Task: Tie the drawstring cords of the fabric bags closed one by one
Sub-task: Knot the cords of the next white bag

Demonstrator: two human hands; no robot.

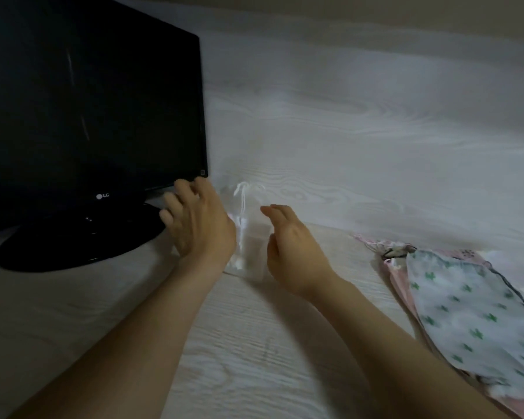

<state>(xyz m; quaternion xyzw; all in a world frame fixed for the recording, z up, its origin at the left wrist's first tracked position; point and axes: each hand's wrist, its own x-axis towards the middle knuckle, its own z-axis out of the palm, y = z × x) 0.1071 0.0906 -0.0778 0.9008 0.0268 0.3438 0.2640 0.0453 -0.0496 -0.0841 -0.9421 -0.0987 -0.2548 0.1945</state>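
Observation:
A small white fabric bag (250,237) lies on the pale wooden table (254,343) against the wall, its white drawstring cord (244,190) knotted at the top. My left hand (198,220) hovers just left of the bag with fingers spread and relaxed, holding nothing. My right hand (291,246) is just right of the bag, fingers loosely extended, also holding nothing. At the right lies a white bag with green cactus prints (472,313) on top of a pink bag (397,267), with a dark cord (395,251) near their gathered top.
A black monitor (88,116) on a round black stand (73,240) fills the left side, close to my left hand. A pale wood-grain wall (360,131) rises right behind the small bag.

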